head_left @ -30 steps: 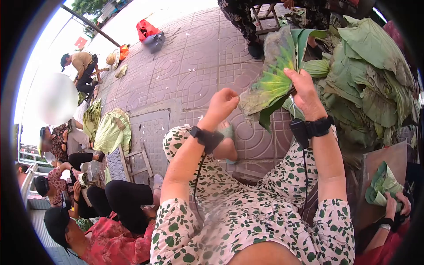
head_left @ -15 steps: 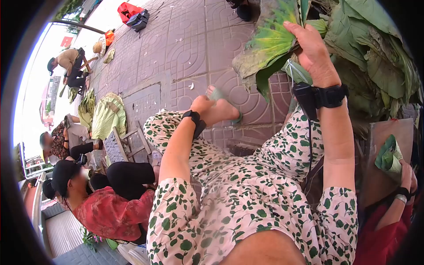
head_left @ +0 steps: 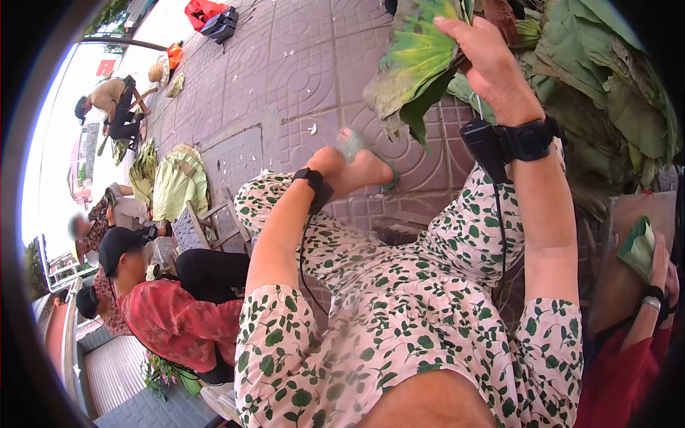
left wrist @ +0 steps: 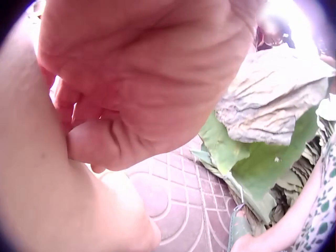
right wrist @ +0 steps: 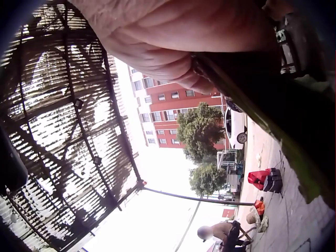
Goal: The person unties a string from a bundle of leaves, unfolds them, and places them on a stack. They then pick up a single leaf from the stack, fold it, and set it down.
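Spread above the paving, a yellow-green leaf (head_left: 421, 60) with brownish, dry edges is gripped by my right hand (head_left: 492, 71), whose thumb lies over it. Seen from the right wrist, that hand (right wrist: 178, 37) covers the top, with the dark side of the leaf (right wrist: 262, 113) running down beside it. My left hand (head_left: 326, 162) holds no leaf and touches my lower leg beside the sandalled foot (head_left: 371, 170). In the left wrist view the left hand (left wrist: 142, 68) has its fingers curled in against the skin of the leg (left wrist: 37, 157).
A big heap of leaves (head_left: 585, 64) stands at the upper right. Beside it, another person's hands (head_left: 662, 267) hold a folded leaf. Seated people and a wooden frame (head_left: 221, 217) are on the left; a red bag (head_left: 203, 13) and dark bag (head_left: 220, 27) lie farther off.
My left hand has moved away from the leaf's edge, down to my lower leg. The right hand keeps its grip on the leaf. The head view has shifted.
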Tool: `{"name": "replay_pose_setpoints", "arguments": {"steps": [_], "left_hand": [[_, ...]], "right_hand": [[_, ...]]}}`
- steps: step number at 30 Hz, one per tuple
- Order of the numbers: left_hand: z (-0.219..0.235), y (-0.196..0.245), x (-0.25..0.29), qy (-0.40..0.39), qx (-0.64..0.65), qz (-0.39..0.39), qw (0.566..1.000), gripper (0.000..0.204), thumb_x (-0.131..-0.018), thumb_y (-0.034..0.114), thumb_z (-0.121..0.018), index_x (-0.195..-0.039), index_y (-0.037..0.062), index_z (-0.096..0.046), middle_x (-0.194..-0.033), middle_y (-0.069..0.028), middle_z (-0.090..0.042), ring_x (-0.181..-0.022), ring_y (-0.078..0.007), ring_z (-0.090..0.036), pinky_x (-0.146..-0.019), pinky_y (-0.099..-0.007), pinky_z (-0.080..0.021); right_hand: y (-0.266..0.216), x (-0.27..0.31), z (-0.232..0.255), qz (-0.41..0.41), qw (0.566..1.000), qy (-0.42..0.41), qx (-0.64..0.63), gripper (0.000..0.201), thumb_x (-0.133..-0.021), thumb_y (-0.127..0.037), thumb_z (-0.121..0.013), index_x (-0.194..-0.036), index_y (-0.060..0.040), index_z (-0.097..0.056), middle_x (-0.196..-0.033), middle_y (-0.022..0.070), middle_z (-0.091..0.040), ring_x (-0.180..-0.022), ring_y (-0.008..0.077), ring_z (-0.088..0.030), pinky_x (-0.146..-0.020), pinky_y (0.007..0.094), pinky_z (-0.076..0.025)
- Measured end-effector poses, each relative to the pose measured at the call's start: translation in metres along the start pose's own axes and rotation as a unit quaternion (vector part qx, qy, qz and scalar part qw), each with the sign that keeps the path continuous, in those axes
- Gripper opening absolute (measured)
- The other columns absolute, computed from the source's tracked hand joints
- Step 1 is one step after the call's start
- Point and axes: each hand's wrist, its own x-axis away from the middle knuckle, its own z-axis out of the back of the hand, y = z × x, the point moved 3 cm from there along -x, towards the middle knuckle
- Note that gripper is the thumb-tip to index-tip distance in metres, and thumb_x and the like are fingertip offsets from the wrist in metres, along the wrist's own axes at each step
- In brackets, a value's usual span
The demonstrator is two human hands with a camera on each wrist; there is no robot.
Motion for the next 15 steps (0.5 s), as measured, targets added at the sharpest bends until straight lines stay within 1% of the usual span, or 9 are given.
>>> {"name": "replay_pose_setpoints", "arguments": {"steps": [2, 5, 7, 8, 9, 10, 11, 13, 15], "left_hand": [[0.013, -0.002, 0.007, -0.007, 0.010, -0.004, 1.000, 0.029, -0.069, 0.022, -0.056, -0.090, 0.0029, -0.065, -0.097, -0.0192, -0.062, -0.098, -0.0309, -0.058, -0.082, -0.0370, -0.046], [0.015, -0.003, 0.017, -0.022, 0.070, 0.013, 0.997, 0.032, -0.068, 0.024, -0.056, -0.090, 0.0019, -0.065, -0.096, -0.0189, -0.062, -0.098, -0.0305, -0.058, -0.082, -0.0350, -0.046], [0.010, 0.008, 0.023, -0.027, 0.028, 0.019, 0.999, 0.038, -0.068, 0.029, -0.058, -0.094, 0.0018, -0.065, -0.100, -0.0183, -0.062, -0.101, -0.0301, -0.057, -0.085, -0.0364, -0.043], [0.004, 0.017, 0.028, -0.029, 0.029, 0.020, 0.999, 0.038, -0.068, 0.029, -0.058, -0.094, 0.0018, -0.065, -0.100, -0.0183, -0.062, -0.101, -0.0301, -0.057, -0.085, -0.0364, -0.043], [-0.003, 0.028, 0.034, -0.016, -0.020, 0.042, 0.999, 0.041, -0.068, 0.027, -0.057, -0.097, -0.0015, -0.062, -0.103, -0.0202, -0.060, -0.102, -0.0316, -0.055, -0.087, -0.0358, -0.042], [-0.007, 0.038, 0.037, -0.003, -0.069, 0.063, 0.996, 0.044, -0.068, 0.025, -0.056, -0.100, -0.0047, -0.059, -0.107, -0.0220, -0.057, -0.104, -0.0331, -0.054, -0.088, -0.0352, -0.041], [-0.009, 0.045, 0.038, -0.005, -0.085, 0.082, 0.993, 0.041, -0.070, 0.025, -0.055, -0.099, -0.0029, -0.060, -0.108, -0.0213, -0.057, -0.105, -0.0331, -0.053, -0.088, -0.0363, -0.041], [-0.009, 0.046, 0.036, 0.004, -0.070, 0.084, 0.994, 0.039, -0.069, 0.024, -0.054, -0.097, -0.0018, -0.061, -0.105, -0.0210, -0.058, -0.103, -0.0332, -0.054, -0.087, -0.0358, -0.042], [-0.012, 0.035, 0.026, 0.016, -0.054, 0.087, 0.995, 0.037, -0.068, 0.022, -0.054, -0.096, -0.0007, -0.062, -0.103, -0.0207, -0.060, -0.101, -0.0332, -0.055, -0.086, -0.0354, -0.043]], "right_hand": [[0.001, -0.002, -0.001, 0.006, 1.000, -0.005, 0.006, 0.020, -0.083, -0.011, -0.057, -0.097, 0.0036, -0.056, -0.091, 0.0063, -0.061, -0.081, 0.0142, -0.059, -0.073, 0.0281, -0.048], [-0.001, -0.002, -0.010, 0.004, 1.000, -0.006, 0.012, 0.020, -0.083, -0.011, -0.058, -0.096, 0.0032, -0.057, -0.091, 0.0060, -0.061, -0.081, 0.0140, -0.059, -0.073, 0.0276, -0.048], [-0.007, 0.005, -0.020, -0.006, 1.000, -0.001, 0.014, 0.020, -0.083, -0.012, -0.058, -0.096, 0.0029, -0.057, -0.091, 0.0059, -0.060, -0.081, 0.0141, -0.059, -0.074, 0.0275, -0.048], [-0.018, 0.016, -0.032, 0.007, 0.999, -0.036, -0.003, 0.015, -0.085, -0.011, -0.054, -0.095, 0.0008, -0.056, -0.087, 0.0048, -0.060, -0.078, 0.0130, -0.058, -0.069, 0.0254, -0.047], [-0.024, 0.021, -0.039, 0.021, 0.997, -0.071, -0.019, 0.012, -0.087, -0.010, -0.050, -0.093, -0.0013, -0.056, -0.082, 0.0037, -0.059, -0.075, 0.0120, -0.058, -0.064, 0.0233, -0.046], [-0.023, 0.020, -0.039, 0.021, 0.997, -0.071, -0.019, 0.012, -0.087, -0.010, -0.050, -0.093, -0.0013, -0.056, -0.082, 0.0037, -0.059, -0.075, 0.0120, -0.058, -0.064, 0.0233, -0.046], [-0.021, 0.018, -0.039, 0.025, 0.997, -0.070, -0.019, 0.012, -0.087, -0.010, -0.050, -0.091, -0.0011, -0.056, -0.081, 0.0034, -0.059, -0.073, 0.0120, -0.058, -0.063, 0.0234, -0.046], [-0.020, 0.018, -0.038, 0.029, 0.997, -0.068, -0.018, 0.012, -0.087, -0.010, -0.049, -0.090, -0.0008, -0.057, -0.079, 0.0031, -0.059, -0.071, 0.0121, -0.058, -0.062, 0.0235, -0.046], [-0.023, 0.025, -0.040, 0.051, 0.998, -0.025, -0.015, 0.012, -0.087, -0.009, -0.049, -0.089, -0.0002, -0.057, -0.079, 0.0038, -0.059, -0.070, 0.0124, -0.058, -0.061, 0.0239, -0.047]]}}
